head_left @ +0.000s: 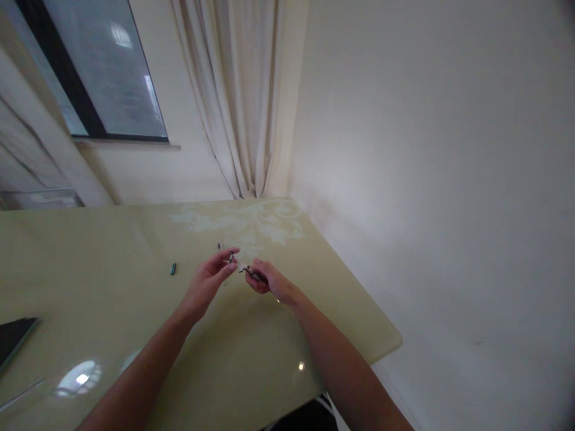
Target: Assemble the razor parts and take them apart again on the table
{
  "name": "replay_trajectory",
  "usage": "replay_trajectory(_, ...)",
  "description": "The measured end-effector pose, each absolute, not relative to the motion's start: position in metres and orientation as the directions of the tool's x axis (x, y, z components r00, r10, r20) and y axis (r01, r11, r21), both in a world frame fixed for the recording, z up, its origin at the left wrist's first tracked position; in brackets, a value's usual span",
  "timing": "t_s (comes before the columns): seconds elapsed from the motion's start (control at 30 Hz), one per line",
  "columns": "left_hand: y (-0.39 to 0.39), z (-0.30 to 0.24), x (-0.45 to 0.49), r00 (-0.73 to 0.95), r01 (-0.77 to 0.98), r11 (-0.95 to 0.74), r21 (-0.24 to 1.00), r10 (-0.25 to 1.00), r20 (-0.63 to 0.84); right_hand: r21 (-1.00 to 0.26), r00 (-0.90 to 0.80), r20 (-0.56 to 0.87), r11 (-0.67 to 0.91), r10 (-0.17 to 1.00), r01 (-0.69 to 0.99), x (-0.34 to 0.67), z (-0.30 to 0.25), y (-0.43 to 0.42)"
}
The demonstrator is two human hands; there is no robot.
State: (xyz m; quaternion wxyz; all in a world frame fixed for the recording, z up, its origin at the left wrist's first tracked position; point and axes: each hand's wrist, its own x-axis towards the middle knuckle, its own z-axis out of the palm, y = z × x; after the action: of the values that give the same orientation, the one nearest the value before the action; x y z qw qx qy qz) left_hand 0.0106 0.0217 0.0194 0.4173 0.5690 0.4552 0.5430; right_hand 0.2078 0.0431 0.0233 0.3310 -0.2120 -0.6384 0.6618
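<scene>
Over the table, my left hand (209, 281) pinches a small dark, shiny piece (231, 257) between thumb and fingers; its kind is too small to tell. Close on its right, my right hand (272, 282) is closed round a slim dark metal item (252, 273). A bright, thin end of that item points toward the left fingers; blur hides its exact kind. Just beyond the left fingertips, a short dark stick-like piece (219, 246) shows on the tabletop. To the left of my left hand lies a small dark-green rectangular piece (173, 269).
The glossy pale-green table (112, 251) has a floral pattern at its far corner. At its left edge lie a black flat object (15, 341) and a thin rod (22, 395). A white wall (426, 209) runs along the right; curtains (242, 90) hang behind.
</scene>
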Motion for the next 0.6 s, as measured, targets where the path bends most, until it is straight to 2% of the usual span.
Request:
replay_trajectory(0.13,0.035,0.007,0.021,-0.018,0.276,-0.248,0.929,0.965,0.263,-0.964,-0.656,0.136,-0.053,0.742,-0.259,0.207,0.018,0.051)
replay_trajectory(0.27,0.062,-0.006,0.048,0.118,0.448,-0.309,0.839,0.951,0.287,-0.900,-0.512,0.170,-0.080,0.842,-0.429,0.213,0.017,0.064)
replay_trajectory(0.37,0.092,-0.008,0.077,0.195,0.623,-0.290,0.726,0.957,0.215,-0.842,-0.376,0.144,-0.086,0.915,-0.533,0.221,0.019,0.073)
replay_trajectory(0.6,0.145,-0.014,0.119,0.191,0.687,-0.189,0.702,0.978,0.077,-0.753,-0.175,0.079,-0.056,0.981,-0.656,0.239,0.018,0.087)
